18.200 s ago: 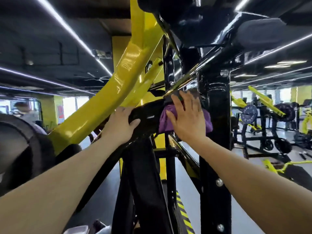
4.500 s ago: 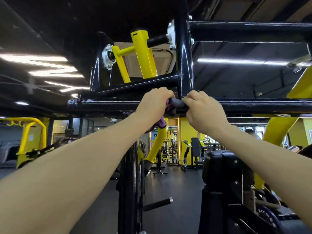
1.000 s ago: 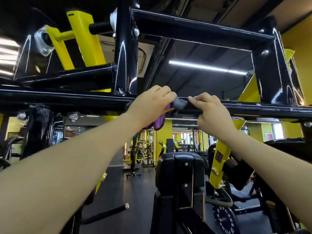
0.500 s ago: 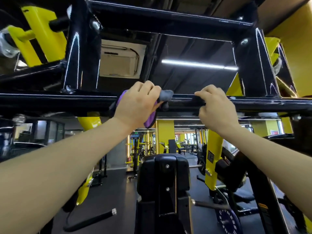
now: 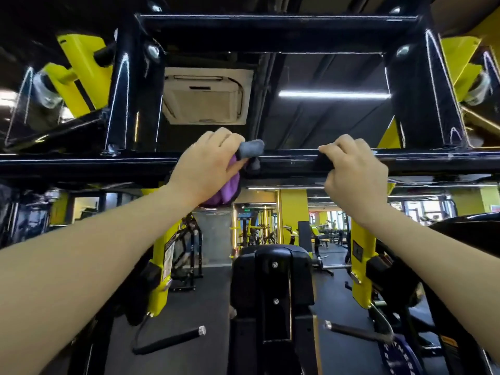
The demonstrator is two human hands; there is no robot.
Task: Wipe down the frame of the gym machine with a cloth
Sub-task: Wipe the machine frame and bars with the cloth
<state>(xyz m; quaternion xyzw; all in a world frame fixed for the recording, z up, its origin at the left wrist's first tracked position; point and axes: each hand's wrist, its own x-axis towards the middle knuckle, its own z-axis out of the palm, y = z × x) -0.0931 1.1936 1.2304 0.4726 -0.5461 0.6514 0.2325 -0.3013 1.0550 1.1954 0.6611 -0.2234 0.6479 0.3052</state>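
A black horizontal crossbar (image 5: 292, 161) of the gym machine frame runs across the view at head height. My left hand (image 5: 205, 166) grips a purple and grey cloth (image 5: 250, 148) wrapped over this bar; purple folds hang below my palm. My right hand (image 5: 351, 169) grips the same bar a short way to the right, fingers curled over its top. Black uprights (image 5: 135, 98) rise from the bar at left and right to a higher black beam (image 5: 270, 31).
Yellow lever arms (image 5: 78, 71) sit at the upper left and upper right. A black padded backrest (image 5: 273, 288) stands below the bar between my arms. Two grip handles (image 5: 173, 339) stick out low down. Other gym machines fill the room beyond.
My view has swung left along the frame. Both hands keep their hold on the crossbar and have spread slightly further apart, the cloth staying under my left hand.
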